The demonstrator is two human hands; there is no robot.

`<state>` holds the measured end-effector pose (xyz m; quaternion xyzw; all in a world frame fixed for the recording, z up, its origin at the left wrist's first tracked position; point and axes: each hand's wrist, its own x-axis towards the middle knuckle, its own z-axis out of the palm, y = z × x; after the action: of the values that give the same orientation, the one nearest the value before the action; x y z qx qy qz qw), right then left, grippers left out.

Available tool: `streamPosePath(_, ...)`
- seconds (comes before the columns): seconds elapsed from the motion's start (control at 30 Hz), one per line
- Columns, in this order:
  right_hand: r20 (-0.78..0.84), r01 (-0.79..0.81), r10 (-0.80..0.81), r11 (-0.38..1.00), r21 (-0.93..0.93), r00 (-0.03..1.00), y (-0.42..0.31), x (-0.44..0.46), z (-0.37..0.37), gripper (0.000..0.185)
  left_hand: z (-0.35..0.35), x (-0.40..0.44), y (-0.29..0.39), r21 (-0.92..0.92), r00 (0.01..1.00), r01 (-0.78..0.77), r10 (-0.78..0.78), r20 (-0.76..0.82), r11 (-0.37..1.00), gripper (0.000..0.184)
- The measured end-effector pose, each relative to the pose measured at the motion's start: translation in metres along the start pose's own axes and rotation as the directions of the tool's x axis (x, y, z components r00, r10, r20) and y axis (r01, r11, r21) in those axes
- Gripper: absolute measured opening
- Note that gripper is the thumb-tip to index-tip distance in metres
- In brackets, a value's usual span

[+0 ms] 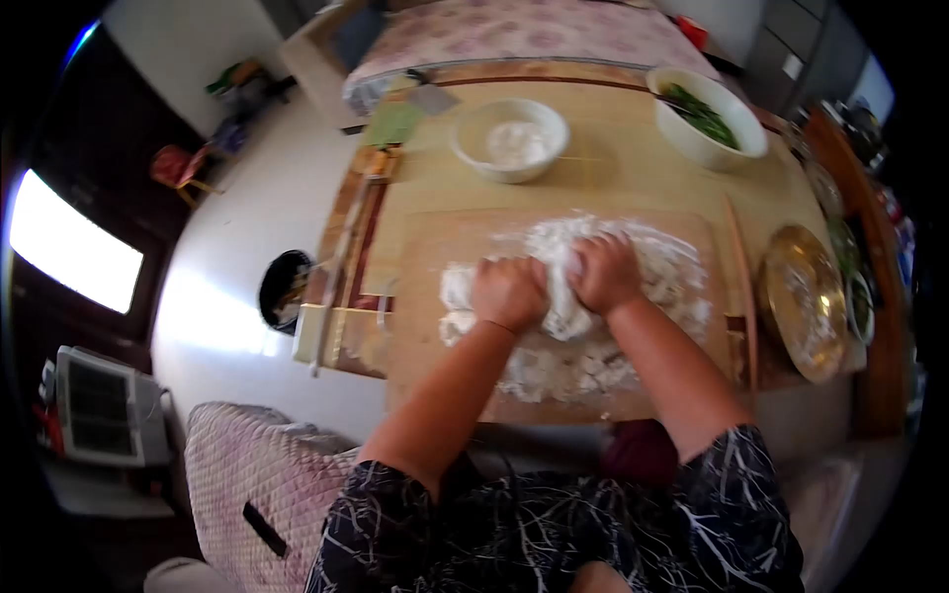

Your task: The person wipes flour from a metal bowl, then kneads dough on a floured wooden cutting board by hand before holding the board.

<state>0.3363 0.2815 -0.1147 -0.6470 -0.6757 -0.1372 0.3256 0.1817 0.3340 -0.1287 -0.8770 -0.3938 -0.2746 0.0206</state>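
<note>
Gripping an uneven, soft white lump of dough [563, 304] with both bare hands, near the middle of a broad, rectangular, light-brown wooden board [430, 242]. Holding the left hand [511, 294] curled against the dough, with fingers drawn in narrow and knuckles up. Bending the fingers of the right hand [605, 272] narrow over the dough too, just beside the left. Cannot tell how deep into the dough the hidden fingertips reach.

Wearing loose black sleeves [736, 474] with a white branching print, with both bare forearms across the board's near edge. Working amid loose white flour and crumbs [573, 374], scattered over the board on the far, right and near sides of the dough.

Beyond the board, left of its centre, a round white bowl [509, 174] with white powder inside. Beyond the board's far right corner, a deep, round, cream-coloured bowl [746, 128] with green leaves [702, 119] inside. Just beside the board's right edge, a long, slender wooden stick [743, 287]; farther right of the board, a round, gold-coloured basin [791, 247] smeared with white. Under the board, a pale yellow tabletop [613, 188]. On the floor, left of the board, a round black bin [267, 287].
</note>
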Motion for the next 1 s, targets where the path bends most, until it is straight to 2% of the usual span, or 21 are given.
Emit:
streamPosePath(0.1,0.036,-0.077,0.078,0.997,-0.030,0.996,0.003,0.014,0.009,0.022,-0.005,0.016,0.001,0.063,0.976,0.120,-0.129,0.175,0.991,0.029)
streamPosePath(0.17,0.092,-0.146,0.147,0.989,-0.018,0.985,0.002,0.013,0.010,0.025,0.003,0.016,-0.009,0.036,0.978,0.057,-0.064,0.199,0.998,0.026)
streamPosePath(0.23,0.149,-0.144,0.136,0.988,0.045,0.979,0.006,0.006,-0.003,0.022,-0.006,0.021,-0.021,-0.123,0.943,0.057,-0.013,0.333,0.991,0.026)
streamPosePath(0.27,0.072,-0.102,0.091,0.978,0.182,0.993,0.008,0.002,-0.014,0.022,-0.023,0.016,-0.020,-0.613,0.916,0.387,-0.212,0.340,0.689,0.026)
streamPosePath(0.3,-0.012,-0.045,0.052,0.949,0.312,0.999,0.009,0.001,-0.028,0.022,-0.016,0.014,-0.041,-0.684,0.946,0.322,-0.192,0.261,0.655,0.023)
streamPosePath(0.33,-0.041,-0.062,0.075,0.963,0.263,0.996,0.015,-0.003,-0.047,0.025,-0.014,0.010,-0.059,-0.762,0.980,0.193,-0.155,0.123,0.617,0.023)
streamPosePath(0.37,-0.073,-0.075,0.100,0.956,0.284,0.992,0.022,-0.007,-0.065,0.027,-0.031,0.009,-0.068,-0.778,0.985,0.168,-0.140,0.104,0.605,0.025)
streamPosePath(0.4,-0.100,-0.137,0.179,0.935,0.326,0.979,0.039,-0.018,-0.069,0.028,-0.036,0.004,-0.082,-0.721,0.963,0.264,-0.209,0.167,0.641,0.026)
streamPosePath(0.47,-0.141,-0.190,0.255,0.913,0.361,0.957,0.079,-0.044,-0.068,0.029,0.014,-0.019,-0.148,-0.578,0.988,0.154,-0.138,0.073,0.801,0.036)
streamPosePath(0.5,-0.135,-0.323,0.365,0.911,0.256,0.921,0.096,-0.063,-0.062,0.032,0.014,-0.029,-0.146,-0.582,0.990,0.143,-0.129,0.065,0.801,0.036)
streamPosePath(0.53,-0.140,-0.450,0.469,0.880,0.151,0.872,0.105,-0.077,-0.054,0.036,0.012,-0.038,-0.143,-0.339,0.970,0.216,-0.163,0.179,0.916,0.041)
streamPosePath(0.57,-0.147,-0.448,0.468,0.881,0.151,0.871,0.108,-0.086,-0.046,0.036,0.010,-0.040,-0.140,-0.065,0.934,0.254,-0.227,0.275,0.965,0.047)
streamPosePath(0.63,-0.043,-0.358,0.367,0.864,-0.354,0.929,0.109,-0.104,-0.031,0.043,0.003,-0.033,-0.127,-0.100,0.893,0.282,-0.223,0.390,0.954,0.054)
streamPosePath(0.67,0.039,-0.426,0.435,0.893,-0.146,0.900,0.112,-0.107,-0.020,0.050,0.007,-0.030,-0.122,-0.185,0.881,0.323,-0.223,0.418,0.928,0.053)
streamPosePath(0.7,0.038,-0.426,0.436,0.893,-0.144,0.899,0.108,-0.103,-0.017,0.050,0.011,-0.028,-0.121,-0.266,0.867,0.364,-0.221,0.446,0.892,0.052)
streamPosePath(0.73,0.065,-0.469,0.469,0.883,-0.014,0.881,0.101,-0.097,-0.015,0.050,0.016,-0.027,-0.120,-0.407,0.823,0.507,-0.286,0.492,0.760,0.059)
streamPosePath(0.77,0.091,-0.503,0.495,0.857,0.115,0.864,0.094,-0.089,-0.014,0.049,0.020,-0.030,-0.115,-0.407,0.827,0.501,-0.282,0.486,0.764,0.059)
streamPosePath(0.8,0.131,-0.568,0.557,0.763,0.308,0.820,0.087,-0.085,-0.010,0.048,0.015,-0.028,-0.091,-0.697,0.786,0.617,-0.228,0.575,0.365,0.057)
streamPosePath(0.83,0.120,-0.563,0.556,0.766,0.312,0.823,0.073,-0.078,-0.012,0.048,0.008,-0.028,-0.068,-0.775,0.765,0.618,-0.127,0.632,-0.133,0.055)
streamPosePath(0.93,0.170,-0.536,0.656,0.409,0.739,0.736,0.047,-0.061,-0.014,0.048,-0.009,-0.031,-0.032,-0.856,0.861,0.496,-0.047,0.507,-0.146,0.053)
streamPosePath(1.0,0.184,-0.516,0.596,0.454,0.727,0.782,0.037,-0.053,-0.024,0.048,-0.004,-0.030,-0.021,-0.866,0.863,0.486,-0.089,0.497,-0.118,0.050)
